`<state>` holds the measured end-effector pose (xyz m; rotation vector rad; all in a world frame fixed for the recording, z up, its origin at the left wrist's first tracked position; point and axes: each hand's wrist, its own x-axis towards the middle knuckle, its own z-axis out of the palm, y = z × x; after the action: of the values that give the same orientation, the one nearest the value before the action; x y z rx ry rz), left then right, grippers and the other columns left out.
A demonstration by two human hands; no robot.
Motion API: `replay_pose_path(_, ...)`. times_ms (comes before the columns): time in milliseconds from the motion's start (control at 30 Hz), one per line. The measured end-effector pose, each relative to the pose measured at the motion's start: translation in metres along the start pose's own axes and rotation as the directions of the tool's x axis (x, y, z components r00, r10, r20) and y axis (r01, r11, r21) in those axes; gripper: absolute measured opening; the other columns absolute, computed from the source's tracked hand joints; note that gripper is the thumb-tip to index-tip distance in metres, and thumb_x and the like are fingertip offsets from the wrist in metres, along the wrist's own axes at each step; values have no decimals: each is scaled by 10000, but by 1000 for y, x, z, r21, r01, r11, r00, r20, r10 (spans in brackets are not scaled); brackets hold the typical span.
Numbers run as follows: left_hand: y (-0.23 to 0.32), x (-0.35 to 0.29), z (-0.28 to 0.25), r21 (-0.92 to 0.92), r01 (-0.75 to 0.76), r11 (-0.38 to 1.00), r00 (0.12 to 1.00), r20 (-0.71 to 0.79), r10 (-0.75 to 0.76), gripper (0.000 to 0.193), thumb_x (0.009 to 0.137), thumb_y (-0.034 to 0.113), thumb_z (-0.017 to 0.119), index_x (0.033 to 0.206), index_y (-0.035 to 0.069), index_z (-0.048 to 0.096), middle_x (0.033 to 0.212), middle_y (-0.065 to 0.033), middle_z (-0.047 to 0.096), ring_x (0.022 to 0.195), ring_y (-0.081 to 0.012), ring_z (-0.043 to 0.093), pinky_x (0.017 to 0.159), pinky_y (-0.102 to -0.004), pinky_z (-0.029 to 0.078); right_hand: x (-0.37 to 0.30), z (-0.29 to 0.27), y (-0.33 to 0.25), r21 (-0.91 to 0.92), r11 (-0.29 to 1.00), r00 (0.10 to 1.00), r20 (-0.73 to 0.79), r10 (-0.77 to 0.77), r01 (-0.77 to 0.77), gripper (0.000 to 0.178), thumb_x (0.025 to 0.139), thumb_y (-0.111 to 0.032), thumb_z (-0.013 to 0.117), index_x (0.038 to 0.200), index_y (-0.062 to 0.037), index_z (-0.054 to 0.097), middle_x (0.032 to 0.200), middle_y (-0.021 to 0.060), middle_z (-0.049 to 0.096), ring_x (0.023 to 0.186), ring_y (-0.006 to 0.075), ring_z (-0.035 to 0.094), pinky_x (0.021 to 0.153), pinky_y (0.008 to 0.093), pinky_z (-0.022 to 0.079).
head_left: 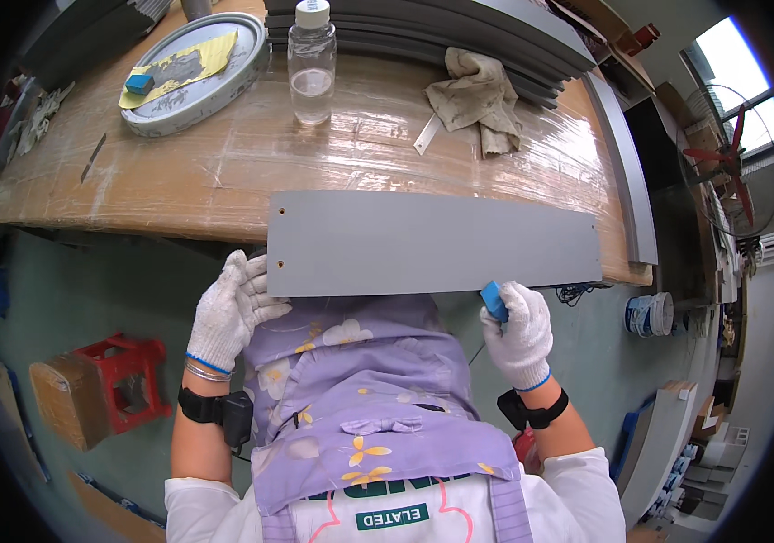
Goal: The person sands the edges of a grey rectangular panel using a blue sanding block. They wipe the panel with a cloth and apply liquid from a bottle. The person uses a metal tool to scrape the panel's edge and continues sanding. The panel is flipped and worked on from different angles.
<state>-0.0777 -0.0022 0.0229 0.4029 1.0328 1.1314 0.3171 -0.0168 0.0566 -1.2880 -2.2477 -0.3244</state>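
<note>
A long flat grey panel (pixel 432 246) lies along the table's near edge, its front side jutting out over my lap. Two small holes show at its left end. My left hand (pixel 228 306), in a white knit glove, is at that end with fingers stretched out and apart, against the left edge and near corner; whether some fingertips reach beneath is hidden. At the panel's front edge, toward the right, my gloved right hand (pixel 521 337) is closed round a small blue block (pixel 494 301), which touches or nearly touches the edge.
A film-wrapped table (pixel 215 172) carries a round lid (pixel 256 59) with a putty-smeared yellow sheet (pixel 210 59) and another blue block (pixel 140 84). Behind the panel are a clear bottle (pixel 312 72), a rag (pixel 477 100), a scraper blade (pixel 426 136) and stacked grey panels (pixel 432 36). A red stool (pixel 124 385) stands left.
</note>
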Motion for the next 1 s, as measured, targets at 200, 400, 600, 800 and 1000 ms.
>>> replay_pose_path(200,-1,3,21,290,-26,957,993,-106,59,311,987,335,598,1173,86,586,1020,-69,676,834,-189,689,680,-359,599,18,24,-38,274,958,994,-87,-61,83,482,704,-29,753,1147,-49,564,1050,140,628,822,290,639,722,396,522)
replay_pose_path(400,1,2,39,370,-23,929,979,-178,95,309,964,320,632,1172,96,591,1032,-49,678,846,-168,684,622,-338,585,-35,6,47,135,988,978,-179,104,-81,610,703,-18,770,1242,-62,488,1140,160,594,901,341,610,782,435,507)
replay_pose_path(600,5,0,33,393,-18,919,976,-192,101,345,973,288,626,1206,34,597,984,-60,675,765,-170,662,654,-356,598,-91,-20,149,-40,865,826,-322,463,-501,445,819,-35,710,1227,-22,535,1132,174,605,985,347,617,873,407,510)
replay_pose_path(800,18,-8,26,361,65,930,991,-131,-19,390,981,259,622,1264,-6,582,1049,-66,665,867,-174,682,752,-355,615,-93,-54,210,-32,551,522,-366,770,-834,482,956,-118,612,1404,-31,456,1360,183,546,1233,324,544,1045,385,428)
replay_pose_path(1000,16,-9,13,330,-5,944,1000,-26,14,408,979,247,629,1313,20,574,1020,-21,642,854,-122,646,746,-341,621,37,-66,134,565,393,563,160,811,-725,499,968,-26,494,1461,-55,421,1335,50,533,869,90,555,751,227,498)
